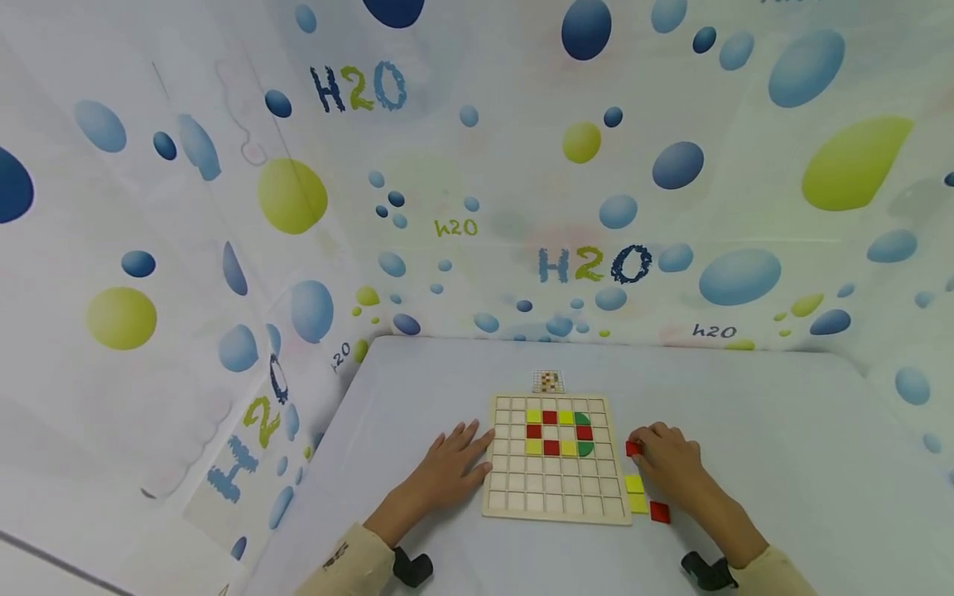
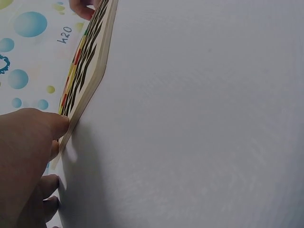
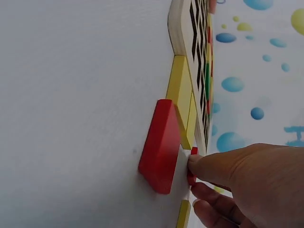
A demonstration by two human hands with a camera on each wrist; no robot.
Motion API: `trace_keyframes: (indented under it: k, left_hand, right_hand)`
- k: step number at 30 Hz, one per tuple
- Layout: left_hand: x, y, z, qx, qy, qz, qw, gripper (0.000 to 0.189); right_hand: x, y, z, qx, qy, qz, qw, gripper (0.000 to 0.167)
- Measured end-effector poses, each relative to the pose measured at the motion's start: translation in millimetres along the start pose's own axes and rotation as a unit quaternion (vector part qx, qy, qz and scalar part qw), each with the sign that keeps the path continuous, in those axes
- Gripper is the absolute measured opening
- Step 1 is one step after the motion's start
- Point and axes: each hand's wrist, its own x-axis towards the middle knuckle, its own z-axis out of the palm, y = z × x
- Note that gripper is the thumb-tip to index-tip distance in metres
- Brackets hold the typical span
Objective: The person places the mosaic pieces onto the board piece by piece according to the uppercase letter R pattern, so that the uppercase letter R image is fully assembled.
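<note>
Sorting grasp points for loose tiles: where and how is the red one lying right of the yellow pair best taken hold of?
Probably a pinch on the near and far edges of the red tile, coming from the right. It lies flat, with bare table along those edges and its right; its left side is crowded by the nearer yellow tile.

You have two hands, the left hand (image 1: pixel 450 468) and the right hand (image 1: pixel 671 465). Your right-hand pinch takes one red tile (image 1: pixel 633 448). Nearer you than that grip lie one loose red tile (image 1: pixel 660 512) and two yellow tiles (image 1: pixel 638 503); near its fingers, one more yellow tile (image 3: pixel 183 216). Left of it: one board (image 1: pixel 525 501), bearing four red squares (image 1: pixel 549 416), four yellow squares (image 1: pixel 534 447), two green pieces (image 1: pixel 585 449).
</note>
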Motion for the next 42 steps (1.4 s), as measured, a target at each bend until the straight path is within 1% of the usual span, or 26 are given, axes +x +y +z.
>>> trace_keyframes:
  k: [4, 9, 12, 19, 22, 27, 32, 36, 42]
  left_hand:
    - [0.6, -0.4, 0.3, 0.000, -0.002, 0.001, 1.0000, 0.060]
    - [1.7, 0.2, 0.0, 0.000, -0.006, 0.002, 1.0000, 0.061]
    - [1.4, 0.0, 0.2, 0.001, -0.007, -0.002, 1.0000, 0.061]
    - [0.0, -0.6, 0.3, -0.001, -0.006, -0.008, 0.9999, 0.061]
    - [0.3, -0.9, 0.1, 0.003, -0.009, -0.010, 0.9999, 0.061]
    - [0.4, 0.4, -2.0, 0.005, -0.010, -0.007, 0.9999, 0.061]
    - [-1.1, 2.4, -4.8, 0.008, -0.009, -0.004, 0.9999, 0.061]
    - [-1.3, 2.7, -5.1, 0.004, -0.007, -0.004, 1.0000, 0.061]
    - [-0.5, 2.0, -4.3, 0.005, -0.010, -0.009, 0.9999, 0.061]
  right_hand:
    - [6.9, -2, 1, 0.033, -0.022, 0.016, 0.9991, 0.033]
    - [9.2, -6, -4, 0.083, -0.041, 0.041, 0.9948, 0.039]
    - [9.5, -7, -6, 0.090, -0.040, 0.041, 0.9942, 0.039]
    - [12.2, -7, -5, 0.093, -0.047, 0.036, 0.9939, 0.028]
    - [13.9, -5, -5, 0.091, -0.051, 0.034, 0.9939, 0.026]
    - [15.8, -5, -9, 0.091, -0.045, 0.031, 0.9944, 0.026]
    - [19.4, -17, -10, 0.110, -0.041, 0.028, 0.9927, 0.028]
    - [22.6, -34, -7, 0.124, -0.045, 0.011, 0.9912, 0.028]
    - [22.7, -64, -1, 0.130, -0.048, -0.018, 0.9902, 0.029]
